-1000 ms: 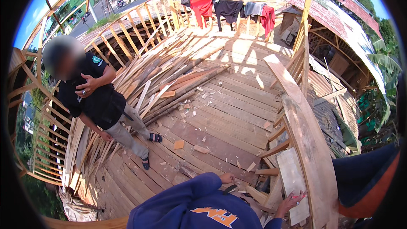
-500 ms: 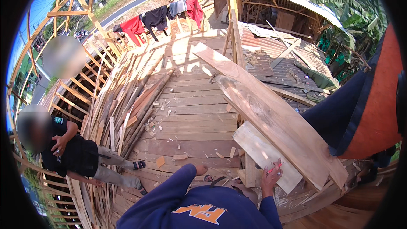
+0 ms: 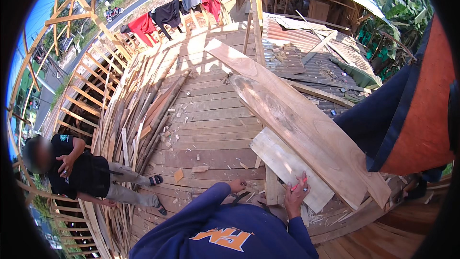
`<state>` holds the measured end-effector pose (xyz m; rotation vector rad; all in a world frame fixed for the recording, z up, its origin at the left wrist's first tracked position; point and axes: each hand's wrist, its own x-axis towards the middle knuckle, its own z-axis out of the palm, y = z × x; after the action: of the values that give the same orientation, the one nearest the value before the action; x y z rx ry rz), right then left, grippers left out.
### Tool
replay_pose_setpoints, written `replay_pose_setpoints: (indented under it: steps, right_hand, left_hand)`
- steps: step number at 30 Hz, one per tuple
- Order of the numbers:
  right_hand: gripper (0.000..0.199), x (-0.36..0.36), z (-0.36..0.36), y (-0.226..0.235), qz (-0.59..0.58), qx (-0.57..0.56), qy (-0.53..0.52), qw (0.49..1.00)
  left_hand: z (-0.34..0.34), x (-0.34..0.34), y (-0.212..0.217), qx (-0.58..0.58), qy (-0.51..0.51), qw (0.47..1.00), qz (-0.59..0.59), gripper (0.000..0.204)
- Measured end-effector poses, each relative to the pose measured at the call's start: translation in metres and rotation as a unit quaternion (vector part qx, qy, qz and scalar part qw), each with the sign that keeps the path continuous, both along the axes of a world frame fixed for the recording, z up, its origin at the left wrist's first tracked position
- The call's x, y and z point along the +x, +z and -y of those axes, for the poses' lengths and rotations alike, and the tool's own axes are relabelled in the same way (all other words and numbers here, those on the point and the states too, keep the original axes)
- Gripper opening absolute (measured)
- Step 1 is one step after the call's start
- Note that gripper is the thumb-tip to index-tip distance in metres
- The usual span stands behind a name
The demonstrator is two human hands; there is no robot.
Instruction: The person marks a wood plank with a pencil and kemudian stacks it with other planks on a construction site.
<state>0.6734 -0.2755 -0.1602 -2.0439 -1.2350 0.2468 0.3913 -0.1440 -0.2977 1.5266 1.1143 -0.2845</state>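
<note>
Single head fisheye, high, looking steeply down on plank floor [image 3: 211, 129].

No packages, signs or screens in view. Only lettering: an orange and white print [image 3: 221, 238] on the back of the blue sweatshirt [image 3: 191, 225], lower edge, centre.

Rough pale wooden board [image 3: 290, 169], matt plank floor [image 3: 211, 129], rusty corrugated metal roofing [image 3: 316, 62].

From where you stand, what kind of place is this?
Probably an outdoor building site for a wooden house: a raised plank floor, a heap of loose boards, and an unfinished timber frame at the edge.
</note>
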Motion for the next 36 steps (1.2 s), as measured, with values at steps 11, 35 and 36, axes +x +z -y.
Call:
replay_pose_setpoints:
  steps: [11,35,36]
  right_hand:
    - [0.043,0.003,0.003,-0.001,0.007,-0.027,0.036,0.999]
    - [0.040,-0.082,0.032,0.006,-0.052,0.014,-0.130,0.990]
    - [0.040,-0.093,0.041,0.003,-0.048,-0.002,-0.117,0.992]
  left_hand:
    - [0.036,-0.038,-0.023,-0.013,0.152,0.988,0.007,0.078]
    - [0.044,0.079,0.134,-0.124,0.202,0.905,0.353,0.086]
    - [0.044,0.077,0.129,-0.112,0.192,0.907,0.359,0.086]
